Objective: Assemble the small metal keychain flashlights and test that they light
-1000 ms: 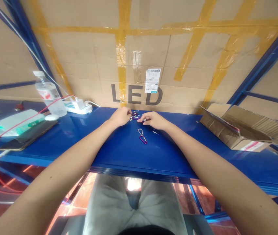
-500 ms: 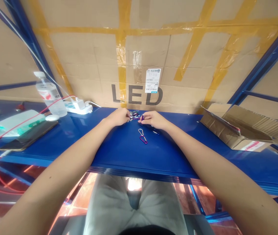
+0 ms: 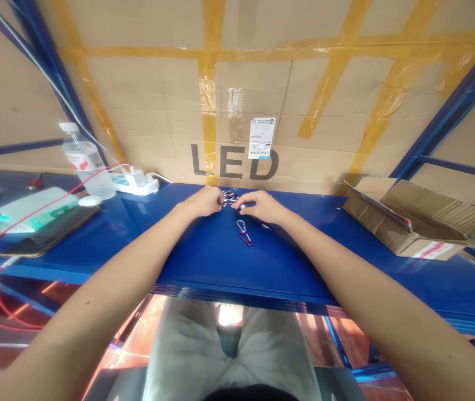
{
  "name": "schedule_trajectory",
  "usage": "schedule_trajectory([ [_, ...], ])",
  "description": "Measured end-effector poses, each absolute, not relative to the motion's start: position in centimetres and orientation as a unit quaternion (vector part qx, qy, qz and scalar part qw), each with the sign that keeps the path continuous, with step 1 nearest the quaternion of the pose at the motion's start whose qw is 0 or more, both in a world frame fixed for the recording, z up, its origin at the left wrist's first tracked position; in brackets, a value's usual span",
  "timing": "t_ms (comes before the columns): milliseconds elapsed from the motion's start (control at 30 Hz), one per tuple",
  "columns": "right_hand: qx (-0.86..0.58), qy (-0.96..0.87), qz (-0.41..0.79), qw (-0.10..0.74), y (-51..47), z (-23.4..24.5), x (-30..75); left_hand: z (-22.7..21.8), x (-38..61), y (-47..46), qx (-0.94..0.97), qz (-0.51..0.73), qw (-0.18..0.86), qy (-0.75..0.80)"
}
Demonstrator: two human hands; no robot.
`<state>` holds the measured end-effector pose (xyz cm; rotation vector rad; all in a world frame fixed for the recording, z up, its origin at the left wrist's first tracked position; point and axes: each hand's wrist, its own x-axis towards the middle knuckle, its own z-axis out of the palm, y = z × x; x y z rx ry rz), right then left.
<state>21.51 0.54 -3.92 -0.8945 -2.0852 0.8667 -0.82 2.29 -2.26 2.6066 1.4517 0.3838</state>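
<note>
Far left: bottle (image 3: 89, 167) stands on the blue table (image 3: 204, 256), well apart from the work; low risk unless an elbow swings wide.

Left hand (image 3: 206, 201): fingers curled in at the near-left side of the carabiner pile (image 3: 229, 196). Whether they pinch a clip or merely touch, cannot tell. Possible fault: clips look tangled, so a pull on one could drag others along.

Right hand (image 3: 264, 206): thumb and forefinger nearly together, a small shiny piece (image 3: 243, 206) apparently nipped at the tips. Small hold on smooth metal; a twist could flip it loose.

Nearer the person: silver-and-purple carabiner pair (image 3: 243, 233), end to end; linked or only touching, unclear. Dark clip (image 3: 267, 226) lies just below the right hand, where a dropping wrist could knock it.

Far right: open carton (image 3: 410, 245), well clear of both hands
</note>
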Motion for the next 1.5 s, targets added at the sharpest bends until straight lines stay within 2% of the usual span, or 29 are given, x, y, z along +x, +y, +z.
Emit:
schedule_trajectory([
  [267, -0.334, -0.644, 0.54, 0.427, 0.2, -3.1, 21.7, -2.2, -0.4, 1.9, 0.866, 0.121, 0.048, 0.483],
  [433, -0.431, -0.656, 0.449, 0.428, 0.4, -3.1, 21.6, -2.5, -0.5, 2.0, 0.857, 0.132, 0.071, 0.492],
  [600, -0.404, -0.694, 0.389, 0.451, 0.5, -3.4, 21.1, -2.8, -0.4, 2.4, 0.851, 0.179, 0.105, 0.483],
  [767, -0.393, -0.749, 0.312, 0.433, 1.1, -4.1, 21.3, -2.4, 0.3, 2.4, 0.792, 0.314, 0.205, 0.483],
  [967, -0.358, -0.766, 0.329, 0.42, 1.1, -4.3, 21.3, -1.4, 1.3, 1.3, 0.755, 0.383, 0.32, 0.426],
  [1167, -0.353, -0.679, 0.495, 0.412, 0.1, -3.3, 21.3, -1.8, 1.3, 1.6, 0.767, 0.368, 0.307, 0.427],
  [1267, -0.415, -0.681, 0.462, 0.389, 0.0, -3.3, 21.4, -2.2, 0.7, 2.1, 0.781, 0.309, 0.27, 0.471],
  [1333, -0.403, -0.69, 0.472, 0.372, 0.0, -3.4, 21.4, -2.4, 0.4, 2.3, 0.808, 0.231, 0.254, 0.479],
  [1400, -0.364, -0.691, 0.495, 0.38, 0.1, -3.5, 21.5, -2.5, 0.2, 2.1, 0.838, 0.169, 0.244, 0.458],
  [1500, -0.376, -0.71, 0.437, 0.404, 0.3, -3.6, 21.5, -2.4, 0.3, 1.8, 0.865, 0.139, 0.233, 0.421],
])
